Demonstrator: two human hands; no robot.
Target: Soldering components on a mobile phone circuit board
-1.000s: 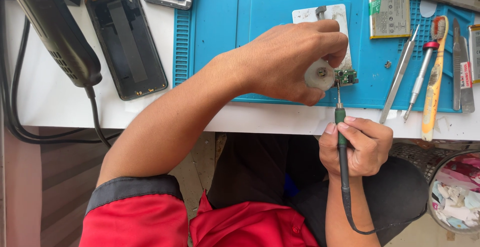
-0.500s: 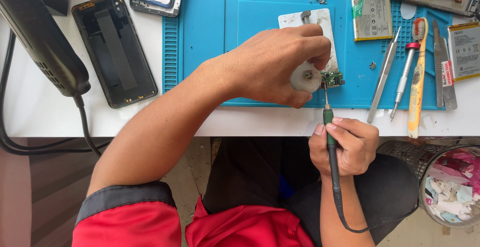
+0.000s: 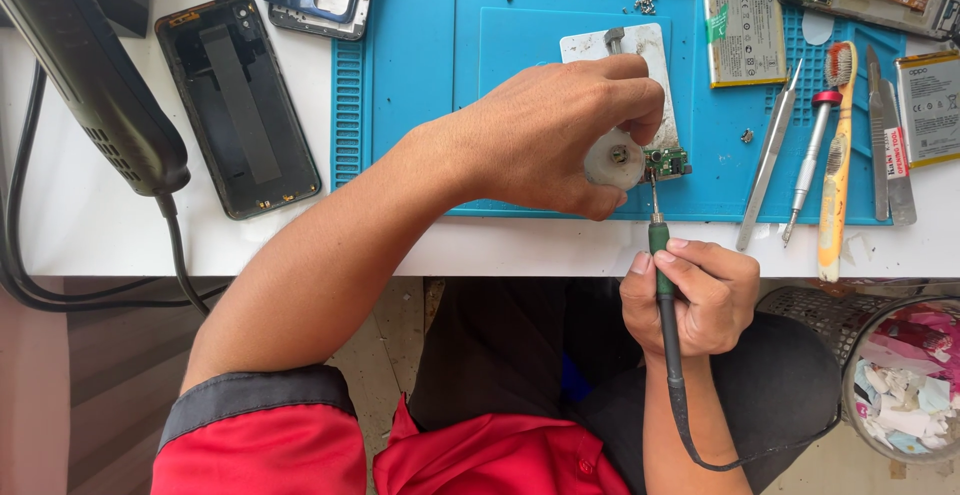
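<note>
Head view: my left hand [image 3: 560, 135] pinches a small white spool [image 3: 612, 162] near the blue mat's [image 3: 420, 85] front edge, beside the little circuit board [image 3: 668, 163]. My right hand [image 3: 690, 295] grips the soldering iron [image 3: 660, 255] past the white table's [image 3: 80, 225] front edge; a wastebasket [image 3: 880, 375] stands on the floor.

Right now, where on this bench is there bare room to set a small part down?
The widest bare patch is the blue mat between its ribbed left edge and the left hand. A narrower white table strip lies below the black phone back cover. The right side is crowded: tweezers, screwdriver, brush, batteries.
</note>
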